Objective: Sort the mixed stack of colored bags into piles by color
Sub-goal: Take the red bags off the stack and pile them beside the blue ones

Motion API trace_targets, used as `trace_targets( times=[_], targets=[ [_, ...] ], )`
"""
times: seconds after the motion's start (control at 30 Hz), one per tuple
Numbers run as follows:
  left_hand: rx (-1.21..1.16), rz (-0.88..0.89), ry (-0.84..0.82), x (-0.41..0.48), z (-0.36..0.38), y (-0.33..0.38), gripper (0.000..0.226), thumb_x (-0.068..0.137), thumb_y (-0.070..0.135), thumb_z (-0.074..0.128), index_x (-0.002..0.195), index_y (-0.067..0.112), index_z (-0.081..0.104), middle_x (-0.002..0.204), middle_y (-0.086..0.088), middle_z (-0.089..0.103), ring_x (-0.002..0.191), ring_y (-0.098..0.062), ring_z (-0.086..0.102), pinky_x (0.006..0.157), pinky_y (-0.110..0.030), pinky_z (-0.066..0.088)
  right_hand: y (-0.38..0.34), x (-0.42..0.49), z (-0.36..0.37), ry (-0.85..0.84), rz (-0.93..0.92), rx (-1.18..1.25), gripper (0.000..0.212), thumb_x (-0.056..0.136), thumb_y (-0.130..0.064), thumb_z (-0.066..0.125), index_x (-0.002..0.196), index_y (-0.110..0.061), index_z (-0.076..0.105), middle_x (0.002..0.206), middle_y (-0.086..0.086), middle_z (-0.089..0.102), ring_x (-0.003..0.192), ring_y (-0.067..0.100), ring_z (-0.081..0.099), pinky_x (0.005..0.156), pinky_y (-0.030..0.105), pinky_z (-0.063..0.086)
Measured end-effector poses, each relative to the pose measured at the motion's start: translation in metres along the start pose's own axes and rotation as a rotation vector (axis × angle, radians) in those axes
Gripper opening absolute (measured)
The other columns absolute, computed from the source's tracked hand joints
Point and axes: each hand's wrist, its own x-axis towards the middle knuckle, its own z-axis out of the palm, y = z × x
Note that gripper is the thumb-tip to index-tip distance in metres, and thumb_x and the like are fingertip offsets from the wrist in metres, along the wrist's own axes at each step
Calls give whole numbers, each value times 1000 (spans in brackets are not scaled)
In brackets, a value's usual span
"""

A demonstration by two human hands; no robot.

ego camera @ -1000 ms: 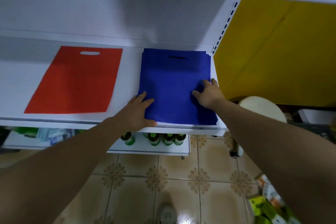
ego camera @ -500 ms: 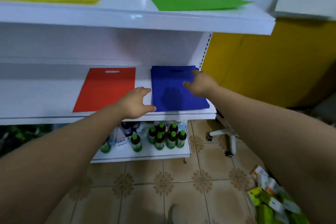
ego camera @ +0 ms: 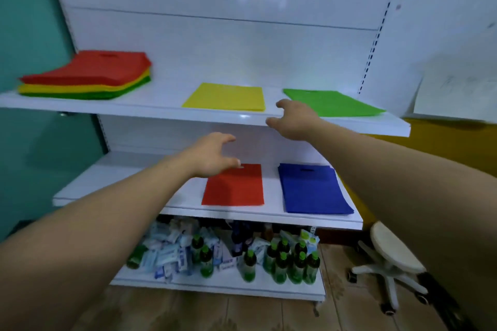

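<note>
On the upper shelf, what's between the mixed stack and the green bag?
A yellow bag lies flat between the mixed stack and green bag, seen in the head view.

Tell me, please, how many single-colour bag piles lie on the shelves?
4: yellow pile and green pile on the upper shelf, red pile and blue pile on the lower; mixed stack upper left.

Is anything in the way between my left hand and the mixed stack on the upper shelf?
Nothing visible: only open air and bare shelf lie between the left hand and the mixed stack.
</note>
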Motion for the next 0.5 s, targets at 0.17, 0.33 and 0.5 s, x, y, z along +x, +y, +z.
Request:
trace_targets(
  times=[0.17, 0.33, 0.5],
  targets=[
    [3, -101, 125, -32, -60, -47, 66, 88, 34, 64, 144, 15, 36, 151, -4, 33, 138, -17, 31, 106, -21, 24, -82, 27, -9, 35, -124, 50, 63, 94, -44, 52, 146, -13, 34, 147, 10, 41, 134, 27, 39, 103, 33, 34],
    [19, -228, 206, -43, -103, -113, 67, 85, 37, 66, 143, 19, 38, 151, -1, 34, 137, -17, 33, 109, -24, 25, -155, 73, 8, 19, -254, 98, 62, 94, -43, 51, 146, -13, 34, 146, 8, 43, 135, 25, 37, 103, 32, 33],
    [82, -318, 286, -28, -144, -181, 68, 84, 38, 67, 143, 19, 38, 151, 0, 36, 137, -17, 34, 109, -26, 26, -217, 138, 31, 29, -350, 142, 62, 94, -44, 50, 145, -13, 34, 143, 9, 46, 133, 26, 39, 102, 32, 33]
  ],
)
